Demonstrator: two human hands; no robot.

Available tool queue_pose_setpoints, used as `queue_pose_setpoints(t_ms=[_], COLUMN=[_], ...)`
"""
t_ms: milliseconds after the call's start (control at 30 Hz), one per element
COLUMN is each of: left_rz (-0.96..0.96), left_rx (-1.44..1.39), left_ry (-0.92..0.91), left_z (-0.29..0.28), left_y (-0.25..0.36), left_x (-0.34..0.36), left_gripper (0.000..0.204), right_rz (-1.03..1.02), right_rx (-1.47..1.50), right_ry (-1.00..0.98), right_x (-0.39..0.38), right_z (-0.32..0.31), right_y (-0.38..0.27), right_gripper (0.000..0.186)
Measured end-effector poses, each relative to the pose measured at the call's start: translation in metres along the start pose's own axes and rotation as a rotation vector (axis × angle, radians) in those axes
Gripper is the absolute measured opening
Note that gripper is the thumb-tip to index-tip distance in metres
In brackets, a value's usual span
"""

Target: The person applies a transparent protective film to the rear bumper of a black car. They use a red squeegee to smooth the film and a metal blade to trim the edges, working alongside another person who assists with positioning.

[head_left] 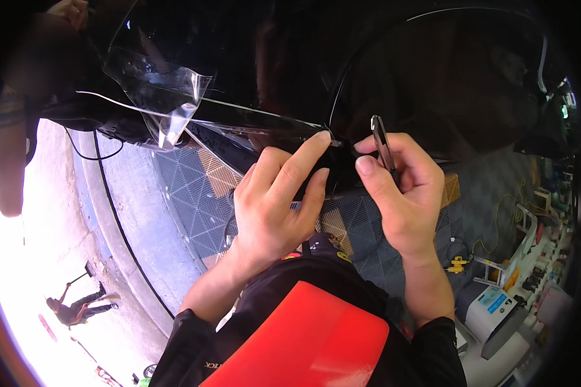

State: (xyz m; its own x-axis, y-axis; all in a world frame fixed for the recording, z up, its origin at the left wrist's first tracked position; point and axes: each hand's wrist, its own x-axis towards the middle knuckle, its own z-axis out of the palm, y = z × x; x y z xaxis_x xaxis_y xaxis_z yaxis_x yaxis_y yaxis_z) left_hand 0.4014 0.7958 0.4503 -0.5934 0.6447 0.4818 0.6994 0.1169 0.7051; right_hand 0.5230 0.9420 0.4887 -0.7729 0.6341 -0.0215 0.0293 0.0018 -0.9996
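Note:
A glossy black car body (426,71) fills the top, with a panel seam running down to its lower edge. My left hand (274,193) rests at that edge, index fingertip pressing beside the seam. Its thumb stands apart from the index finger, and nothing shows between them. My right hand (403,193) is closed around a slim utility knife (382,142), pinched between thumb and fingers beside the seam. The knife's dark upper end points upward; its tip by the panel is hard to make out. Loose clear film (177,116) hangs crumpled from the panel, left of my left hand.
A smooth red sheet (310,342) lies in front of my torso. Grey and tan floor tiles (197,187) lie below the car. A grey-white box-shaped machine (490,313) stands at right. A person's arm (10,155) is at far left; another person (77,309) is outside.

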Motion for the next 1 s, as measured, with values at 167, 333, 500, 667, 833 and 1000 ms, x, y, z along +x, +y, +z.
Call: queue_pose_setpoints(t_ms=[167,333,500,667,833,1000], left_rz=[0.023,0.009,-0.001,0.062,0.099,0.123], left_rx=[0.044,0.012,0.024,0.037,0.016,-0.027], left_ry=[0.019,0.01,0.023,0.071,0.064,0.075], left_z=[0.003,0.002,0.006,0.01,0.008,0.004], left_y=[-0.005,-0.009,-0.011,-0.019,-0.027,-0.036], left_x=[0.0,0.0,-0.003,0.0,0.003,0.004], left_gripper=[0.047,0.048,0.048,0.047,0.047,0.047], right_rz=[0.065,-0.136,-0.17,-0.168,-0.307,-0.359], right_rx=[0.075,-0.149,-0.222,-0.358,-0.642,-0.711], right_ry=[0.019,0.075,0.014,-0.022,-0.042,-0.112], right_x=[0.011,0.022,0.031,0.04,0.056,0.058], right_z=[0.019,0.021,0.022,0.034,0.036,0.037], right_y=[-0.003,-0.002,-0.013,-0.027,-0.033,-0.026], right_gripper=[0.01,0.009,0.011,0.012,0.016,0.018])
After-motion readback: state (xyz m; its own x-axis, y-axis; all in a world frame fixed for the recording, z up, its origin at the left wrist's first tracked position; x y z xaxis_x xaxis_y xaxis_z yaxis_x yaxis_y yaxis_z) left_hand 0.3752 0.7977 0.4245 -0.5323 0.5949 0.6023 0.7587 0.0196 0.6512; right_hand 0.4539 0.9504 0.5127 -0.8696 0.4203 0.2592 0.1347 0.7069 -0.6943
